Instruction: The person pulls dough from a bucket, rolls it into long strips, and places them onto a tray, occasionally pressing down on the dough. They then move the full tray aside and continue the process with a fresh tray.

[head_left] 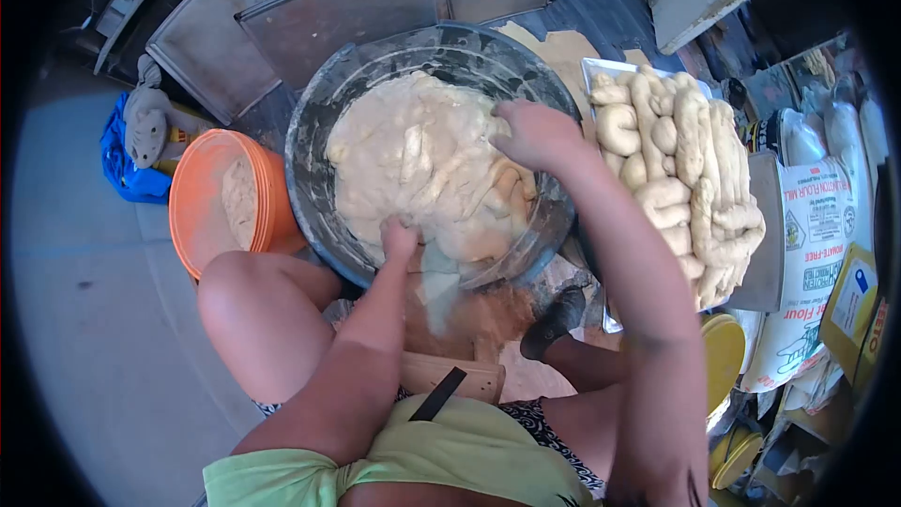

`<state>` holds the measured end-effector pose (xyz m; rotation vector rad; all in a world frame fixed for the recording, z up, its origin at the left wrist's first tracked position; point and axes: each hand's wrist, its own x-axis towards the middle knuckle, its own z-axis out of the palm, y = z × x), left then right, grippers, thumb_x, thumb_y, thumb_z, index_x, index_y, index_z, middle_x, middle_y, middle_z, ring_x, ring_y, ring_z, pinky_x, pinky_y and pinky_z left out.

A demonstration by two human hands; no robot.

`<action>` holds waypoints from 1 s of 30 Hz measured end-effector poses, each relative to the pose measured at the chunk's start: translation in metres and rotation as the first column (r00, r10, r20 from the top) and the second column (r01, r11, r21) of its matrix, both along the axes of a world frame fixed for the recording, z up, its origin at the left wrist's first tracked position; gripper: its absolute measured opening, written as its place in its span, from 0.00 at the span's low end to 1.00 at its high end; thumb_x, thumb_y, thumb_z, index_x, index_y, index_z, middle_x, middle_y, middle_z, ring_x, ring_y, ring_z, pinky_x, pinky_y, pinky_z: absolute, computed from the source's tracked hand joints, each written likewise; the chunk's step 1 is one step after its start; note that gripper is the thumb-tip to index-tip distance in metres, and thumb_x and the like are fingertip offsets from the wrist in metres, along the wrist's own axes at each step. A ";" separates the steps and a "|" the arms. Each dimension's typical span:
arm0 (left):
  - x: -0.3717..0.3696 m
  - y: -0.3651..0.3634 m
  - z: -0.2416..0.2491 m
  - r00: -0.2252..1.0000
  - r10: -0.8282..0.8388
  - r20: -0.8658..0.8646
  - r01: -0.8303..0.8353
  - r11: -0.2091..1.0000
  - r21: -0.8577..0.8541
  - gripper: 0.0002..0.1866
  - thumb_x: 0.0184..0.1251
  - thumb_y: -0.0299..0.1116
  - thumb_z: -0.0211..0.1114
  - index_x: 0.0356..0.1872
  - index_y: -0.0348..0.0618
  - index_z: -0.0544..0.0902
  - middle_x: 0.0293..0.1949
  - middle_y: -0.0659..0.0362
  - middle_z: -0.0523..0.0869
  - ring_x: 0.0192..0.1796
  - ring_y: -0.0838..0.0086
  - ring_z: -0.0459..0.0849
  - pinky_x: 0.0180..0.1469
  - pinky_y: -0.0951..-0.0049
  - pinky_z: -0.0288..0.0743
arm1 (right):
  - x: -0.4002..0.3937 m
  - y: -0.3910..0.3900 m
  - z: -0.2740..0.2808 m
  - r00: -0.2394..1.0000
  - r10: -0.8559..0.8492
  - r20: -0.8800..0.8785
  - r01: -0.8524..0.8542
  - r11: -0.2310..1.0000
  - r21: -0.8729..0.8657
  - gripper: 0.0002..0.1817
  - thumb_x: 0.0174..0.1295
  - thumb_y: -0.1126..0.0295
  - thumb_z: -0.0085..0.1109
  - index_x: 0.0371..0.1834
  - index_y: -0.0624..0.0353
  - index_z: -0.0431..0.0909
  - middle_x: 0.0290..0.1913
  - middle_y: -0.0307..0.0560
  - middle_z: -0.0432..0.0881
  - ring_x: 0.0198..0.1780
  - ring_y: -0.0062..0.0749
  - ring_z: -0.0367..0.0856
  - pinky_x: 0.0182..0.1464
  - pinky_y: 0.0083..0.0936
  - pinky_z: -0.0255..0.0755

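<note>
now both hands, left hand [400, 237], right hand [535, 131], in dough [422, 160]

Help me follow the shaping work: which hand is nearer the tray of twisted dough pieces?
Right. The right hand rests on the dough at the bowl's far right, beside the tray; the left hand is at the bowl's near edge.

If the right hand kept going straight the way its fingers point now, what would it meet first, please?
The right hand points leftward and down onto the dough in the metal bowl; it would likely press into dough at once, though depth is unclear.
</note>
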<state>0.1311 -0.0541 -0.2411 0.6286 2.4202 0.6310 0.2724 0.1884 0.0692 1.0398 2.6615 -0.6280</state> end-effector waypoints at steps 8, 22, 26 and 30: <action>0.021 0.004 -0.011 0.993 0.110 0.035 -0.102 0.978 -0.185 0.31 0.47 0.40 0.68 0.52 0.33 0.69 0.50 0.40 0.76 0.56 0.50 0.72 0.56 0.59 0.68 | -0.007 0.003 -0.297 0.945 -0.304 -0.119 0.298 0.952 -0.062 0.25 0.52 0.71 0.48 0.58 0.51 0.72 0.60 0.49 0.71 0.63 0.44 0.65 0.61 0.41 0.61; 0.013 -0.002 -0.034 0.577 0.289 0.764 -0.452 0.892 0.004 0.31 0.44 0.40 0.73 0.47 0.32 0.73 0.42 0.47 0.80 0.49 0.67 0.78 0.47 0.67 0.72 | 0.000 -0.072 -0.191 0.884 -0.462 -0.074 0.118 0.373 -0.920 0.14 0.49 0.68 0.58 0.39 0.61 0.76 0.26 0.40 0.78 0.28 0.28 0.78 0.32 0.21 0.71; 0.006 0.011 -0.029 0.669 0.109 0.735 -0.247 0.965 0.082 0.26 0.47 0.38 0.69 0.47 0.34 0.74 0.40 0.49 0.81 0.49 0.66 0.79 0.45 0.67 0.72 | -0.021 -0.090 -0.151 0.927 -0.326 -0.184 -0.093 0.275 -0.957 0.10 0.50 0.71 0.55 0.35 0.64 0.75 0.27 0.39 0.76 0.30 0.24 0.78 0.33 0.19 0.71; -0.010 0.027 0.009 0.676 0.151 0.721 -0.404 0.894 0.192 0.16 0.50 0.34 0.61 0.40 0.36 0.76 0.36 0.53 0.79 0.41 0.68 0.78 0.41 0.69 0.72 | -0.023 -0.059 -0.150 0.540 -0.828 -0.154 -0.091 0.124 -0.988 0.10 0.57 0.66 0.54 0.36 0.62 0.74 0.29 0.43 0.78 0.32 0.29 0.79 0.38 0.21 0.72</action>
